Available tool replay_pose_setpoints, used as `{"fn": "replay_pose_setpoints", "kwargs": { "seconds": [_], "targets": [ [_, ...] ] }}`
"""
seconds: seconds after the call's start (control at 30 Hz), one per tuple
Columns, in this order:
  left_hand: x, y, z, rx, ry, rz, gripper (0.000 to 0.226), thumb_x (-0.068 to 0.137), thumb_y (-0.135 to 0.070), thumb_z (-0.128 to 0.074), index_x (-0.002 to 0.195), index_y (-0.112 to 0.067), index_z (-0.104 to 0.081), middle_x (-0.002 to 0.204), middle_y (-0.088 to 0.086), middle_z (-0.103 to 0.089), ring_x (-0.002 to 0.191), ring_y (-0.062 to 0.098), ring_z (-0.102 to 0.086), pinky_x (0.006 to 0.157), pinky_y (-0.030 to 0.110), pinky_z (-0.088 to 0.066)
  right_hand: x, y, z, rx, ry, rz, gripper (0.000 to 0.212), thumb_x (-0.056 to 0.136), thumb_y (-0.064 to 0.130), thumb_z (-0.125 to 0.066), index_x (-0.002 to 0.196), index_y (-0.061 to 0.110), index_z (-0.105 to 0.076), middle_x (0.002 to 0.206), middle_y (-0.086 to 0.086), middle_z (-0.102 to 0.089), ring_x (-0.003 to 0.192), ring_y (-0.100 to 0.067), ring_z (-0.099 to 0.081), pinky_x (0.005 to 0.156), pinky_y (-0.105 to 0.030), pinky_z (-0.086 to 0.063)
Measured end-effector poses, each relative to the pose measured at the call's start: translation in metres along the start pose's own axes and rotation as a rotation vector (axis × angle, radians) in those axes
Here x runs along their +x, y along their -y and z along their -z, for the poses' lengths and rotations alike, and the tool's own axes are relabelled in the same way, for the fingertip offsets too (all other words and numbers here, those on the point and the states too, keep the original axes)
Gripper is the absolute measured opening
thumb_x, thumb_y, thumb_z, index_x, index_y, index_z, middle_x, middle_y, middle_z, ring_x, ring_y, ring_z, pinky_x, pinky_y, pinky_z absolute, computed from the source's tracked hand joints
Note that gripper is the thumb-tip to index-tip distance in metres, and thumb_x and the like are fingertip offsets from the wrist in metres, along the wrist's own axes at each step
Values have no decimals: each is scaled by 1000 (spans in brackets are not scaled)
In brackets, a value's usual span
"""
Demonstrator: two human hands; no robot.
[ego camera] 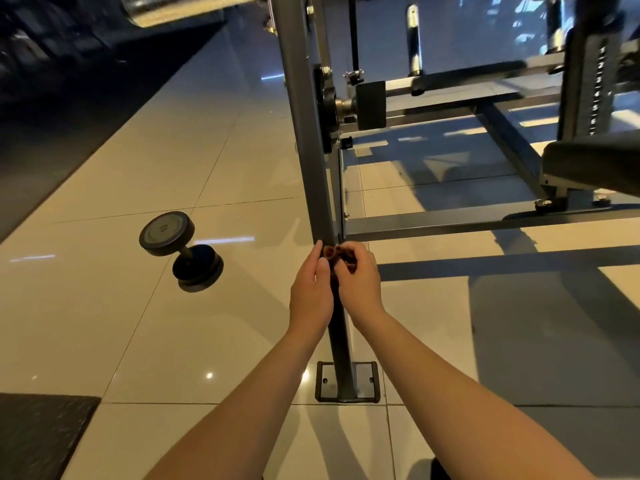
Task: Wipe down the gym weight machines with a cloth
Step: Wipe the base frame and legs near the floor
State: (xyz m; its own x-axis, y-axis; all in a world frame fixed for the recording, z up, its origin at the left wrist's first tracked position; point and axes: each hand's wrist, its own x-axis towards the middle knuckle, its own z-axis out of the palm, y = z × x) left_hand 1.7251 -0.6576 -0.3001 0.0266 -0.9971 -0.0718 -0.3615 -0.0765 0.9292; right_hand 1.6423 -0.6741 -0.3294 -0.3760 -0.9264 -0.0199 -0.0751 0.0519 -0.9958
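A person's left hand (310,289) and right hand (360,282) meet on either side of a grey steel upright post (304,133) of a weight machine, low on the post and above its bolted base plate (348,393). Both grasp a bunched dark reddish-brown cloth (341,256) against the post: the right hand's fingers curl round it and the left thumb pinches its edge. A black round-headed dumbbell (180,251) lies on the glossy cream tiled floor (104,306), well left of the post. A black rubber mat (34,434) covers the floor's near-left corner.
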Motion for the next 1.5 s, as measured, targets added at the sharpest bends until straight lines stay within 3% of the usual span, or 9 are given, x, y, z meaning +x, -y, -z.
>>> {"fn": "replay_pose_setpoints", "kwargs": {
  "seconds": [0.13,0.3,0.43,0.57,0.7,0.83,1.03,1.37,1.5],
  "targets": [
    [8,-15,8,21,-32,-8,41,110,-34,-33,150,-36,-43,147,-13,-51,128,0,-45,101,18,-34,5,20,6,-28,-7,-37,22,99,10,-59,113,26,-64,115,4,-62,109,-12,-62,93,-28,-56],
    [31,-52,18,-50,-60,-42,41,110,-40,-29,149,-37,-43,129,-26,-54,108,-16,-45,92,11,-33,57,120,-5,-52,-72,297,19,99,11,-61,113,23,-65,116,5,-60,105,-4,-55,79,-2,-43],
    [37,-58,17,-87,-81,-73,37,110,-40,-29,141,-43,-48,111,-36,-55,103,-16,-50,82,8,-35,49,102,-7,-118,-56,281,20,99,10,-59,114,22,-64,116,4,-59,99,2,-54,77,3,-40],
    [37,-68,14,-114,-109,-78,37,110,-38,-30,141,-40,-50,120,-26,-55,112,-4,-50,89,14,-37,45,93,-1,-179,-25,197,18,99,10,-60,111,23,-65,113,3,-61,98,-2,-57,72,-4,-45],
    [40,-88,27,-103,-85,-109,34,111,-38,-29,137,-48,-49,103,-37,-54,96,-19,-52,78,6,-35,58,128,-3,-197,-38,255,17,99,13,-61,111,22,-70,112,3,-63,104,-9,-58,90,-19,-50],
    [52,-102,37,-123,-50,-160,35,111,-36,-29,141,-49,-42,111,-42,-47,101,-19,-48,88,9,-37,70,159,-12,-202,-136,354,19,100,16,-61,116,20,-70,117,4,-60,102,-4,-52,75,0,-39],
    [70,-95,27,-55,-119,-183,39,110,-38,-31,143,-37,-50,143,-10,-51,115,-2,-46,91,10,-36,56,126,-4,-214,-78,253,21,100,15,-61,118,24,-69,114,5,-63,102,-7,-58,87,-13,-49],
    [67,-130,46,-68,32,-69,37,107,-32,-44,143,-32,-51,136,-10,-43,112,1,-50,78,-1,-41,44,180,-2,-136,-103,-65,20,101,16,-58,114,26,-71,107,8,-71,100,-8,-65,93,-33,-57],
    [53,-193,73,-142,137,35,34,103,-29,-50,137,-34,-53,135,-8,-55,121,12,-56,104,36,-51,19,258,10,-11,-148,-223,23,102,14,-55,118,23,-69,108,6,-70,102,-10,-65,94,-35,-58]
  ]
}}
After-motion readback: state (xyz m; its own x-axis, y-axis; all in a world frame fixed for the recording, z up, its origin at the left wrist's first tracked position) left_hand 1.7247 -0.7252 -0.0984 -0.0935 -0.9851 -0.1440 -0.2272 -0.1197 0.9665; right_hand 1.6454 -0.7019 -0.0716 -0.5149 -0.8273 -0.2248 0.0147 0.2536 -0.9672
